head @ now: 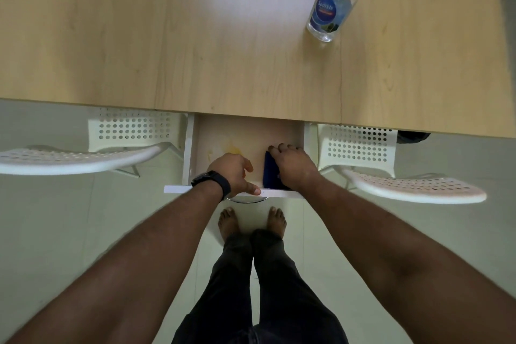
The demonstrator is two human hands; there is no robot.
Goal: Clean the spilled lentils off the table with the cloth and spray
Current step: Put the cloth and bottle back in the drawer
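Drawer [245,134] under the table [167,50] was pulled out at frame centre, w/ both hands in it. Right hand [293,165], centre-right, was curled over a dark blue item [269,173] lying against the drawer's right side. Probably the folded cloth, but too dark to be sure. Fingers wrapped its far end, so it read as gripping. Left hand [231,173] sat on the drawer front [178,190], index finger stretched along the edge & other fingers loosely bent; not holding anything, just steadying.

Spray bottle [333,5], clear w/ a blue label, stood on the tabletop at upper right, well apart from both hands. No lentils visible on the table in this view; glare patch at upper centre may hide some. A yellowish stain marked the drawer floor near the left hand.

Step in hand, IMO: getting the cloth out. To do it well: lift it straight up & clear of the drawer side, keep the left hand bracing the front so the drawer doesn't slide, then push it shut before reaching for the bottle. White perforated chairs [363,145] flanked the drawer, so elbows needed room.
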